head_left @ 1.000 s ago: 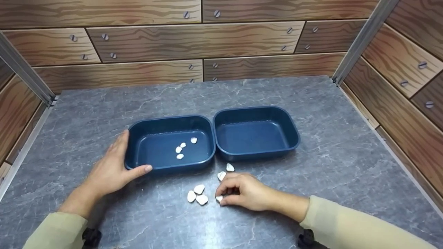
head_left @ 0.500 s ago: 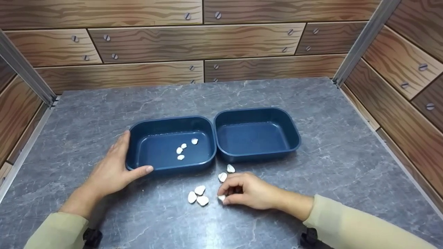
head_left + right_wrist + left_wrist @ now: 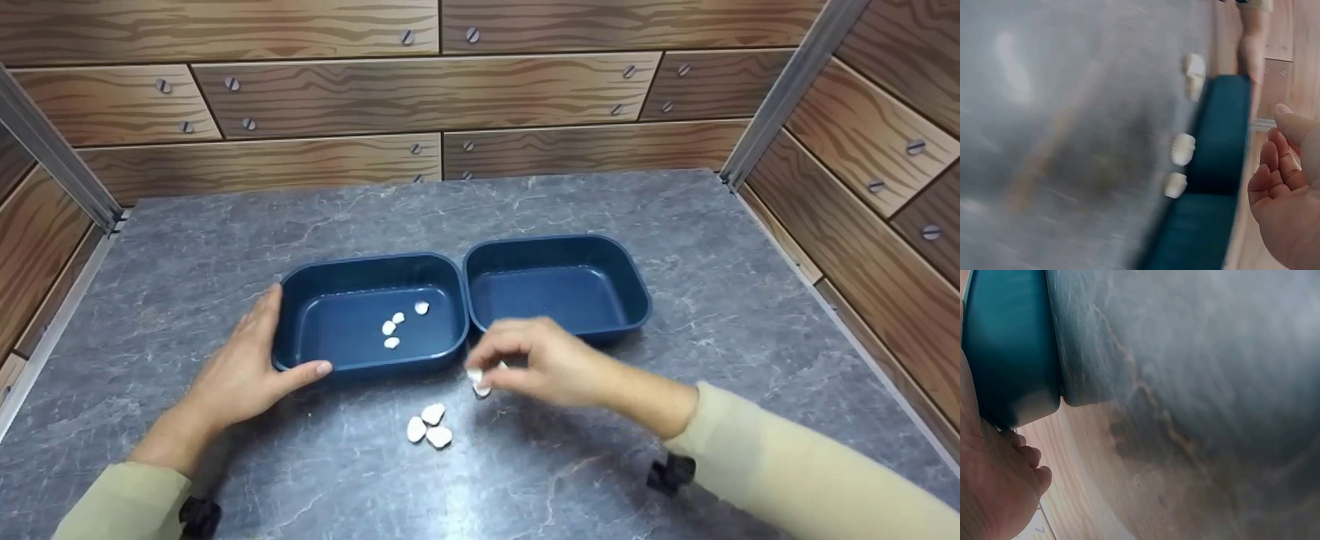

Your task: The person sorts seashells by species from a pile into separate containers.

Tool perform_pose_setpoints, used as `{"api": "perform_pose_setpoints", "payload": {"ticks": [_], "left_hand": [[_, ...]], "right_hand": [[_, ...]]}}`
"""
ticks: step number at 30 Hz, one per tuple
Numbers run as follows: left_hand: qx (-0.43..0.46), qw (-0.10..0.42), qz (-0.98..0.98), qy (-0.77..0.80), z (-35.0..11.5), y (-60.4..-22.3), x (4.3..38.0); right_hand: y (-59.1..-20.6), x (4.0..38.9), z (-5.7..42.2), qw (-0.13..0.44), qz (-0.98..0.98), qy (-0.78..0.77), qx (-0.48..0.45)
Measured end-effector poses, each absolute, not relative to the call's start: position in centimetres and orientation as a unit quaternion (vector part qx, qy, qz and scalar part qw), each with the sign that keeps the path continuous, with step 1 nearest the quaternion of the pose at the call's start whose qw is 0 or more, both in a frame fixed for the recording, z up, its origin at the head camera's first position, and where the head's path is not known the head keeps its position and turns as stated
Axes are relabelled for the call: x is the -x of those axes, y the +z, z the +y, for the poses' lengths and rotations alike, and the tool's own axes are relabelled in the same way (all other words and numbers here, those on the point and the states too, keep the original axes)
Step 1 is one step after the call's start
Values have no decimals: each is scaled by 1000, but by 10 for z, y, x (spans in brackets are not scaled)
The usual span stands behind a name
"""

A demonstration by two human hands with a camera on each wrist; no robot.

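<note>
My left hand (image 3: pixel 234 375) rests at the left end of the left blue bin (image 3: pixel 337 274), fingers straight along its side and thumb at the front rim. Several small white seashells (image 3: pixel 389 328) lie in that bin. My right hand (image 3: pixel 551 364), blurred by motion, pinches a white seashell (image 3: pixel 473 373) between thumb and fingertips, just above the table in front of the bins. Under these fingers two more seashells (image 3: pixel 481 390) lie partly hidden. In the right wrist view the curled fingers (image 3: pixel 1286 163) show, but not the held shell.
A right blue bin (image 3: pixel 547 289) stands against the left one. Three seashells (image 3: pixel 433 414) lie together on the grey marbled table (image 3: pixel 337 480) in front. Wood-patterned panels (image 3: pixel 420 94) enclose the table at the back and sides.
My right hand has lifted the pinched seashell off the table and moved up toward the bins, now overlapping the right bin's front edge. The left hand has stayed in place.
</note>
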State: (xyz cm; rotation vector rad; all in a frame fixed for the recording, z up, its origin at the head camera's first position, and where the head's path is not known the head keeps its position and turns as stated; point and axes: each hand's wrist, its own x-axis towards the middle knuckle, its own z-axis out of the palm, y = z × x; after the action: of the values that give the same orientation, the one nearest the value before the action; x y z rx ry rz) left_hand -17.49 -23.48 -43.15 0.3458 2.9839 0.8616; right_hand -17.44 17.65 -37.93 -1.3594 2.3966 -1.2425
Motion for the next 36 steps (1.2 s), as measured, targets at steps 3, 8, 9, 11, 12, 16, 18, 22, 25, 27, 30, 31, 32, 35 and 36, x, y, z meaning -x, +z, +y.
{"api": "perform_pose_setpoints", "payload": {"ticks": [3, 8, 9, 11, 12, 16, 18, 22, 25, 27, 30, 31, 32, 35, 36], "left_hand": [[-109, 9, 955, 274, -235, -432, 174], [-107, 11, 956, 271, -235, -432, 173], [-107, 11, 957, 271, -235, -432, 173], [-107, 11, 957, 270, -235, -431, 173], [-107, 12, 957, 270, -235, -431, 174], [-105, 12, 957, 271, -235, -431, 174], [-104, 13, 957, 271, -234, -430, 174], [-102, 16, 957, 270, -235, -430, 174], [-101, 17, 957, 270, -235, -430, 175], [-103, 15, 957, 271, -236, -430, 175], [-107, 10, 956, 273, -236, -430, 175], [-107, 9, 956, 273, -236, -430, 175], [-108, 9, 956, 273, -236, -431, 175], [-106, 13, 956, 272, -236, -431, 175], [-106, 15, 957, 271, -236, -431, 175]], "right_hand": [[-360, 184, 169, 40, 797, -400, 451], [-337, 200, 158, -5, 793, -397, 463], [-333, 204, 156, -13, 791, -396, 466], [-328, 209, 152, -22, 791, -396, 466], [-326, 212, 150, -24, 791, -397, 465], [-321, 220, 141, -17, 802, -395, 448], [-320, 223, 136, -11, 809, -394, 437], [-321, 229, 127, -4, 816, -396, 422], [-322, 234, 120, 0, 816, -402, 414], [-325, 238, 115, 2, 819, -406, 406], [-332, 244, 110, 8, 822, -413, 392], [-335, 245, 108, 11, 823, -415, 387], [-338, 247, 106, 15, 825, -417, 381], [-347, 250, 102, 28, 829, -421, 368], [-351, 251, 100, 29, 831, -418, 366]]}}
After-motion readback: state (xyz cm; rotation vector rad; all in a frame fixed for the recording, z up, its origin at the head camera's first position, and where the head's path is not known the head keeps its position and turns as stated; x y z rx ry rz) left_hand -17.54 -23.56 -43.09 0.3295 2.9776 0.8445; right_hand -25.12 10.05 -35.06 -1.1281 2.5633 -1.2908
